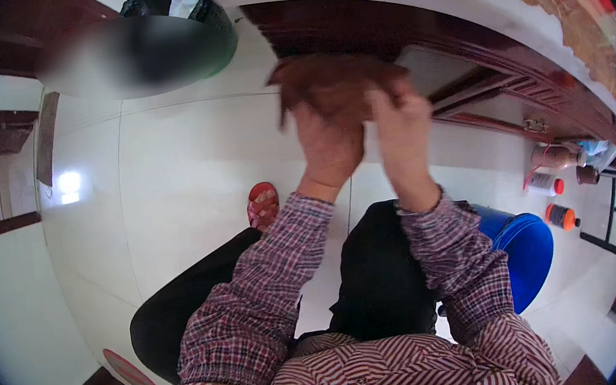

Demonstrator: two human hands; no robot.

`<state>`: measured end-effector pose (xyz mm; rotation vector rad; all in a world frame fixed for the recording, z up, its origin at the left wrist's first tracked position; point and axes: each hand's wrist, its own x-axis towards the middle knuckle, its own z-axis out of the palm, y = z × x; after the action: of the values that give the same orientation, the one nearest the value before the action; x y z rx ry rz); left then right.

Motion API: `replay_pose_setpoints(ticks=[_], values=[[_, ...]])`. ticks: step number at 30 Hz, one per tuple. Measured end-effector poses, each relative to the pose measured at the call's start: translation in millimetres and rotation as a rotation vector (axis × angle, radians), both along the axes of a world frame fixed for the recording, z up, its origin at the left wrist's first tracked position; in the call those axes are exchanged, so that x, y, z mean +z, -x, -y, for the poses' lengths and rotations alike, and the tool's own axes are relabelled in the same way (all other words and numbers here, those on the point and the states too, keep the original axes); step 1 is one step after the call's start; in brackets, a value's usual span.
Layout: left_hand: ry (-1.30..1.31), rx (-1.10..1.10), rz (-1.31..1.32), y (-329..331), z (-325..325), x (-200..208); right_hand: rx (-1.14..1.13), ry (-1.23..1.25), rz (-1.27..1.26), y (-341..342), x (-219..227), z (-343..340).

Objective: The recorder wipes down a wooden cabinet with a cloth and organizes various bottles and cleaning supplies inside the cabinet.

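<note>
A crumpled brown cloth (333, 85) is bunched up against the lower edge of the dark red wooden cabinet (372, 23). My left hand (329, 144) grips it from the near side, with its fingertips lost in the folds. On the cloth's right end, my right hand (401, 127) has its fingers bent and closed over the fabric. Both hands and the cloth are smeared by motion. Checked sleeve covers (271, 266) run over my forearms, which reach forward between and above my bent knees.
A blue bucket (527, 254) stands beside my right knee. Several bottles, including an orange one (561, 216), sit on the pale tiled floor (174, 163) at right. An open cabinet door (503, 91) shows right of the cloth. A black-bagged bin (214, 19), partly blurred, stands far left.
</note>
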<state>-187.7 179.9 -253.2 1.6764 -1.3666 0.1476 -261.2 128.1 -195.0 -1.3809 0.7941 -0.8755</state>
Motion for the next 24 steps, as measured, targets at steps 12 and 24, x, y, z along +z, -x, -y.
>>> replay_pose_setpoints(ticks=[12, 24], values=[[-0.163, 0.168, -0.019, 14.7, -23.2, -35.1, -0.022, -0.113, 0.159, -13.0, -72.6, -6.4], [0.056, 0.204, 0.18, 11.5, -2.3, 3.8, 0.11, -0.242, 0.163, -5.1, -46.3, 4.6]])
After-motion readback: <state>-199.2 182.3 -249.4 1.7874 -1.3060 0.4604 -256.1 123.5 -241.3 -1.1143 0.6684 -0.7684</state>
